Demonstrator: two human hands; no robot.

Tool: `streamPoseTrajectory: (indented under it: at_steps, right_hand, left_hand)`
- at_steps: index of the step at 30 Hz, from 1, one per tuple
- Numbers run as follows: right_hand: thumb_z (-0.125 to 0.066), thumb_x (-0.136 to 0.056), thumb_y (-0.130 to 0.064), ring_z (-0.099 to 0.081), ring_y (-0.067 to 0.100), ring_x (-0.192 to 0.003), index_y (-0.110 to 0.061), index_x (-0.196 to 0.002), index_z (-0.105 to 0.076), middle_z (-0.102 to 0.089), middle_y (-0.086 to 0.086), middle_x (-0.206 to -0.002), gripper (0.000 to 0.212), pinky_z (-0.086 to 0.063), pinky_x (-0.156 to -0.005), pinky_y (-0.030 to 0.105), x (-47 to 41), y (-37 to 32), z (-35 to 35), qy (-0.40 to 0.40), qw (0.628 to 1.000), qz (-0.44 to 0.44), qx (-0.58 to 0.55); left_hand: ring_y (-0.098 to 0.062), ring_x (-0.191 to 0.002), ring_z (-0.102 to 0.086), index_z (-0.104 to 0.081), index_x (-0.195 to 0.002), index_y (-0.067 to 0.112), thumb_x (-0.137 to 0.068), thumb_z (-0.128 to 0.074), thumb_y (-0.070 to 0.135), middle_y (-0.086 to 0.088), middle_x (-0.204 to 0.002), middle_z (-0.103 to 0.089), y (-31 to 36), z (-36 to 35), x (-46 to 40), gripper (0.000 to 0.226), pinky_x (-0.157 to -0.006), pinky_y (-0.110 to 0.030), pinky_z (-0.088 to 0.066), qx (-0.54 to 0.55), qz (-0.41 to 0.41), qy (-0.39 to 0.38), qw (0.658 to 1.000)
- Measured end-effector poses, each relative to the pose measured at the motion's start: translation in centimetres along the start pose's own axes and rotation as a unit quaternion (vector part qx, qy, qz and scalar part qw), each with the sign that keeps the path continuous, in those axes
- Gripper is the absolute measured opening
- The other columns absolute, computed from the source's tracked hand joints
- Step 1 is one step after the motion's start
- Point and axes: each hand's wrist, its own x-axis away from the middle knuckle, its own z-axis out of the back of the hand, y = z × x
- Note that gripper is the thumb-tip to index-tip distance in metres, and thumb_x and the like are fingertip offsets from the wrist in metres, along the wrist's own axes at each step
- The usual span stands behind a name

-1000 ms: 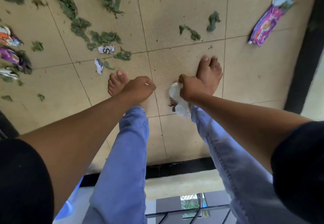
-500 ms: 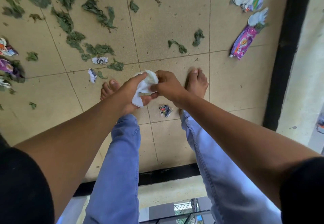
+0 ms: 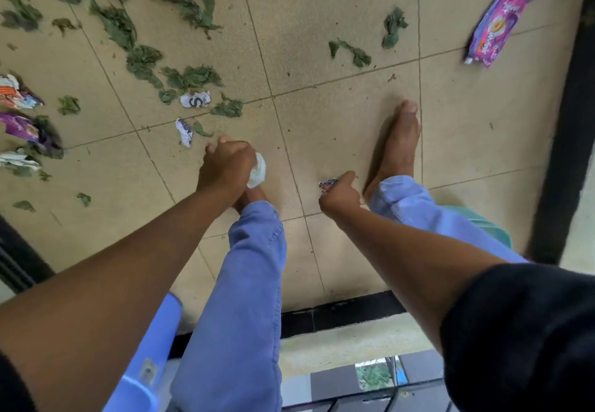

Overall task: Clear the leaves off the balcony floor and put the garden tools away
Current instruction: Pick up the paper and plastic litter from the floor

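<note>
Tissue [image 3: 257, 171] now balled in left hand [image 3: 227, 163] alone, right hand [image 3: 338, 194] freed, pinching small wrapper [image 3: 326, 184] nr floor [image 3: 338, 115] centre; leaves [image 3: 190, 78] untouched.

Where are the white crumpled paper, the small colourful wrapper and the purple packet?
White crumpled paper [image 3: 257, 171], head view, its exposed edge.
Small colourful wrapper [image 3: 326, 183], head view, its middle.
Purple packet [image 3: 495, 26], head view, its printed face.

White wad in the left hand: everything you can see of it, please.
The white wad looks like crumpled paper or thin plastic; which one is unclear. It is plain white and creased, with no print showing. Only part of it shows, bulging out of the side of the left hand that faces the right hand; the rest is hidden inside the closed grip. It is held off the tiled floor, above the left foot. Only the hand touches it.
</note>
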Motion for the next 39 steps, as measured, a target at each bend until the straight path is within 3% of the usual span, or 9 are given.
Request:
streamPoseTrajectory:
  at_steps: [4, 8, 11, 17, 20, 24, 27, 31, 39]
  right_hand:
    - [-0.056, -0.094, -0.016, -0.054, 0.043, -0.118, -0.007, -0.141, -0.036, -0.05, 0.025, -0.133, 0.052, -0.046, -0.095, 0.045, -1.9, 0.0, -1.3, 0.058, 0.994, -0.031, -0.082]
    - [-0.058, -0.089, -0.012, -0.065, 0.036, -0.091, -0.014, -0.094, -0.053, -0.066, 0.018, -0.101, 0.007, -0.054, -0.077, 0.04, -1.7, -1.7, -0.3, 0.089, 0.988, 0.04, -0.12]
    - [-0.062, -0.079, -0.017, -0.07, 0.035, -0.078, -0.025, -0.078, -0.047, -0.069, 0.011, -0.087, 0.017, -0.061, -0.074, 0.051, -1.0, -3.4, 0.8, 0.056, 0.982, 0.082, -0.161]
    - [-0.081, -0.076, -0.014, -0.069, 0.028, -0.085, -0.02, -0.099, -0.05, -0.066, 0.001, -0.084, 0.039, -0.057, -0.079, 0.046, 3.5, -8.4, 6.2, 0.045, 0.959, 0.172, -0.222]
    - [-0.084, -0.072, -0.008, -0.072, 0.029, -0.082, -0.018, -0.083, -0.061, -0.07, 0.004, -0.078, 0.028, -0.06, -0.078, 0.046, 5.1, -9.9, 8.6, 0.017, 0.948, 0.186, -0.257]
    - [-0.063, -0.066, 0.0, -0.067, 0.027, -0.072, -0.012, -0.076, -0.069, -0.068, 0.006, -0.071, 0.017, -0.059, -0.067, 0.041, 6.4, -10.7, 12.1, -0.037, 0.925, 0.241, -0.291]
    - [-0.056, -0.076, 0.006, -0.069, 0.024, -0.073, -0.009, -0.084, -0.071, -0.07, 0.009, -0.077, 0.023, -0.061, -0.066, 0.036, 5.2, -9.6, 15.1, -0.045, 0.923, 0.208, -0.32]
    - [-0.053, -0.074, -0.033, -0.069, 0.021, -0.091, -0.042, -0.091, -0.064, -0.07, -0.01, -0.09, 0.022, -0.051, -0.081, 0.035, 0.8, -6.8, 20.4, 0.154, 0.964, 0.159, -0.15]
    - [-0.058, -0.092, -0.018, -0.052, 0.044, -0.12, -0.028, -0.15, -0.038, -0.042, 0.023, -0.133, 0.062, -0.045, -0.101, 0.041, -8.9, -2.8, 30.2, 0.219, 0.973, 0.072, 0.005]
  left_hand:
    - [-0.039, -0.114, -0.058, -0.067, -0.106, 0.017, -0.06, -0.049, 0.073, -0.016, -0.126, -0.062, -0.2, -0.5, 0.1, 0.074, -0.101, -0.052, -0.049, 0.014, 0.0, 0.003, 1.0]
    - [-0.038, -0.121, -0.057, -0.059, -0.124, 0.018, -0.051, -0.058, 0.073, -0.017, -0.136, -0.058, -2.1, -1.5, -1.5, 0.092, -0.101, -0.058, -0.05, 0.016, 0.007, -0.006, 1.0]
    - [-0.038, -0.131, -0.049, -0.044, -0.14, 0.019, -0.048, -0.063, 0.065, -0.013, -0.149, -0.041, -2.8, -2.8, -1.9, 0.104, -0.107, -0.058, -0.046, -0.015, 0.026, 0.006, 1.0]
    - [-0.03, -0.128, -0.037, -0.063, -0.093, 0.058, -0.069, -0.041, 0.084, -0.005, -0.134, -0.041, 2.8, -2.1, 2.8, 0.042, -0.114, -0.042, -0.036, 0.003, -0.003, 0.03, 1.0]
    - [-0.016, -0.107, -0.036, -0.057, -0.12, 0.047, -0.101, -0.041, 0.065, 0.003, -0.121, -0.046, 7.3, -2.2, 4.7, 0.031, -0.07, -0.011, -0.041, 0.1, -0.005, -0.053, 0.994]
    - [-0.028, -0.073, -0.062, -0.072, -0.077, 0.027, -0.083, -0.066, 0.064, -0.009, -0.08, -0.07, 11.7, -3.0, 4.6, 0.038, -0.068, -0.034, -0.047, 0.126, -0.006, -0.072, 0.989]
    - [-0.026, -0.061, -0.057, -0.07, -0.069, 0.021, -0.079, -0.062, 0.049, -0.008, -0.06, -0.065, 14.5, -4.4, 4.2, 0.031, -0.056, -0.029, -0.037, 0.078, -0.042, -0.087, 0.992]
    - [-0.024, -0.052, -0.05, -0.073, -0.082, 0.011, -0.083, -0.058, 0.042, -0.017, -0.07, -0.072, 18.2, -6.6, 3.7, 0.034, -0.053, -0.025, -0.033, 0.064, -0.057, -0.088, 0.992]
    - [-0.028, -0.063, -0.057, -0.062, -0.069, 0.019, -0.081, -0.049, 0.054, -0.008, -0.075, -0.065, 20.2, -10.8, 1.6, 0.039, -0.064, -0.033, -0.044, 0.046, -0.059, -0.063, 0.995]
